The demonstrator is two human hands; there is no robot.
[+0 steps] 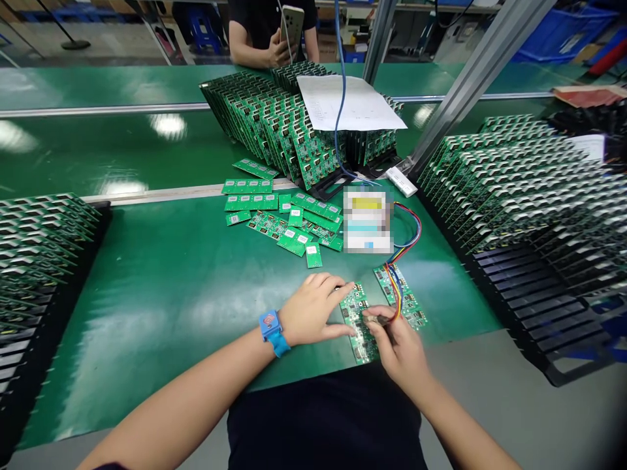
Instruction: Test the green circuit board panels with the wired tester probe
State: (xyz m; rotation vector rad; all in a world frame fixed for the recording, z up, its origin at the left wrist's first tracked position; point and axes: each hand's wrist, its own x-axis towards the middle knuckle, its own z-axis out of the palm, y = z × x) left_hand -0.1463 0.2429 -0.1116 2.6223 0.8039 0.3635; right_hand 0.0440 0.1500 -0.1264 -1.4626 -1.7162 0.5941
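Observation:
A green circuit board (360,349) lies flat near the table's front edge. My left hand (316,310) is spread beside it, with thumb and index fingertips touching its left side. On that wrist is a blue strap. My right hand (404,349) pinches the connector at the end of a bundle of coloured wires (394,287), held against the board; the fingers partly hide the connector. The wires run back to a blurred-out device (368,222). Another circuit board (416,316) lies just right of the first, partly behind the wires and my right hand.
Loose boards (252,202) lie beyond my left hand. Racks of upright boards stand at the left (44,261), back (274,124) and right (509,176). A paper sheet (350,104) tops the back rack. A metal post (475,72) slants nearby. Across the table, a person (272,39) holds a phone.

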